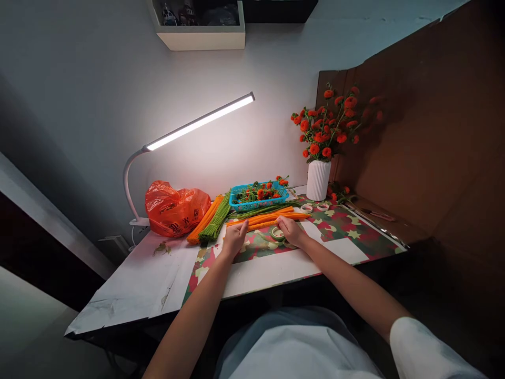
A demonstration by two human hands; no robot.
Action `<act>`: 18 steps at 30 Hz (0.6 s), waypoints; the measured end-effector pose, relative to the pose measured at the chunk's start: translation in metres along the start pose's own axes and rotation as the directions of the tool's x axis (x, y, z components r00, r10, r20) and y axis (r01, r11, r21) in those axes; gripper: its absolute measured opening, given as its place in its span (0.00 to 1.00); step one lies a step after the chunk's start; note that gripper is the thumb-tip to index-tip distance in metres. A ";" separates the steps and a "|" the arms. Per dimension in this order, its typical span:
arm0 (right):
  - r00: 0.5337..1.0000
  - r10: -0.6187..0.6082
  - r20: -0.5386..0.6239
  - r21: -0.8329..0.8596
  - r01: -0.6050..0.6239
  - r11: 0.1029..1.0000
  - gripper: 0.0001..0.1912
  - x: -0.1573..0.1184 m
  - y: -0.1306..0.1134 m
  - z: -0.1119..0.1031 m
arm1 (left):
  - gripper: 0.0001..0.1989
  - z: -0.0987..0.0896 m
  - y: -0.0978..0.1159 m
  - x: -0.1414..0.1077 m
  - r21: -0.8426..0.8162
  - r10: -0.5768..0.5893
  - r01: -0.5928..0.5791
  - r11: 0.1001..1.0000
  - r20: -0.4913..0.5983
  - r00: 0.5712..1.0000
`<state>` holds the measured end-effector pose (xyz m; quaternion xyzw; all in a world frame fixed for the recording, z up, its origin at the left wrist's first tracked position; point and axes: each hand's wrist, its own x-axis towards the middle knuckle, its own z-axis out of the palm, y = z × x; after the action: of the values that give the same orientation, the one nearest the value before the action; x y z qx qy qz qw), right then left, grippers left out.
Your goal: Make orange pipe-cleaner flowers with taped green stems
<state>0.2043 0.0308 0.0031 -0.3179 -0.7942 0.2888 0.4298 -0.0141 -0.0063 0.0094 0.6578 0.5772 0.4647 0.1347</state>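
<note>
My left hand (235, 238) is closed in a pinch near the table's middle, its thumb on top. Across from it, my right hand (290, 231) is closed too, fingers curled. An orange pipe cleaner (262, 226) stretches between the two hands, its ends hidden in the fingers. Just behind lie more orange pipe cleaners (272, 215) in a loose row. A roll of green tape (278, 233) rests on the camouflage-patterned mat beside my right hand. Farther back, a blue basket (232, 202) holds orange pompom flowers on green stems (260, 195).
Bundles of orange (207, 218) and green pipe cleaners (216, 221) lie left, beside an orange plastic bag (173, 208). A lit desk lamp (201, 121) reaches overhead. A white vase (317, 180) of orange flowers stands back right, near tape rolls (306, 209) and a cardboard wall (426, 131).
</note>
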 end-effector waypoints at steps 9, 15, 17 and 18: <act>0.999 0.005 0.035 0.001 -0.005 1.000 0.16 0.000 0.004 0.001 | 0.26 0.002 -0.001 -0.001 0.041 0.013 -0.012 0.999 -0.012 1.000; 0.992 -0.004 0.125 0.021 0.002 1.000 0.17 0.001 0.005 -0.004 | 0.26 0.003 -0.004 0.000 0.054 0.028 -0.028 0.998 -0.004 1.000; 0.989 -0.005 0.151 0.017 0.002 1.000 0.17 0.001 0.006 -0.006 | 0.25 0.003 -0.005 0.000 0.067 0.035 -0.035 0.997 0.001 0.999; 0.987 -0.006 0.163 0.008 0.005 1.000 0.17 0.001 0.006 -0.006 | 0.25 0.003 -0.006 0.000 0.075 0.036 -0.036 0.996 0.003 0.999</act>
<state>0.2105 0.0370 0.0020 -0.2894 -0.8266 0.3156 0.3652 -0.0155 -0.0034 0.0040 0.6731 0.5822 0.4446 0.1017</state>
